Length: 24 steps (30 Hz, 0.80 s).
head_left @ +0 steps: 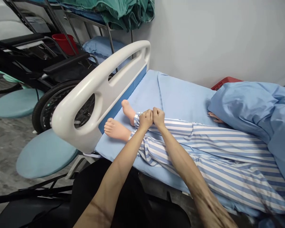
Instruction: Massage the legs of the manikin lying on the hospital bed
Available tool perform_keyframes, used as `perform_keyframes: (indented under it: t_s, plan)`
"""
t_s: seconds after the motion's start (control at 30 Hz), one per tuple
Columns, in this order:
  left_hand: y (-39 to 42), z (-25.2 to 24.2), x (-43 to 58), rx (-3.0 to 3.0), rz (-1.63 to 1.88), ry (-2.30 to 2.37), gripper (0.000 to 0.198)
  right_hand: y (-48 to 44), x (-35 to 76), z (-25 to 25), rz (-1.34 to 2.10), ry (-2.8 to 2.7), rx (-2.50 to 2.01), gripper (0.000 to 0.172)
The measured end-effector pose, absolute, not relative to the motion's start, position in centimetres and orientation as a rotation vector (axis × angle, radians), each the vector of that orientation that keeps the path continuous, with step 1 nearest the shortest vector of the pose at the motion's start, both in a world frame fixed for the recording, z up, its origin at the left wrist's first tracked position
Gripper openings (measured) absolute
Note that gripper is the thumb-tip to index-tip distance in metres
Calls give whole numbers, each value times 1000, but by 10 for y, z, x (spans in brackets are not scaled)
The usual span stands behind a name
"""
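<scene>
Bare forearms [118, 167] reach over a pale blue bedsheet [182, 104] to the blue-and-white striped trouser leg [211, 148] of a lying mannequin. Left grip [146, 119] and right grip [158, 116] sit side by side, both clamped on the cloth at the striped cuff [138, 122], just beside the pink rubbery feet [115, 129]. Beyond the white plastic bed rail [97, 98], a red plastic bucket [64, 43] stands behind a black wheelchair [49, 66], and a red crate [225, 83] shows past the crumpled blue blanket [247, 107].

Two bare forearms [123, 155] outstretched, left hand [145, 120] and right hand [159, 117] side by side, fingers [155, 111] curled downward.
</scene>
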<state>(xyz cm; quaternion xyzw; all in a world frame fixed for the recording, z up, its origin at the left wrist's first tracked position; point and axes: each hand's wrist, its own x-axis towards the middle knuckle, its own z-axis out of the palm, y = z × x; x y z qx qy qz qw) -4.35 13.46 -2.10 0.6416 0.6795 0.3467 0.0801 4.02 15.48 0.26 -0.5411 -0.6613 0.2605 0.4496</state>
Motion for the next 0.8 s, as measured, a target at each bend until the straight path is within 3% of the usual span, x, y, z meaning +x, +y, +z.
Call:
perform_keyframes:
  t_s: [0.23, 0.47, 0.67, 0.8]
  plan:
    - [135, -20, -42, 1958, 861, 2009, 26, 134, 44, 31, 407, -1804, -1223, 43]
    - [134, -18, -40, 1874, 999, 2062, 31, 165, 42, -2, 974, -1453, -1293, 41]
    - [129, -15, -36, 1797, 1013, 2064, 26, 174, 40, -11, 969, -1391, -1214, 43]
    - [136, 3, -26, 1403, 1236, 1972, 27, 171, 39, -4, 1145, -1244, -1179, 42]
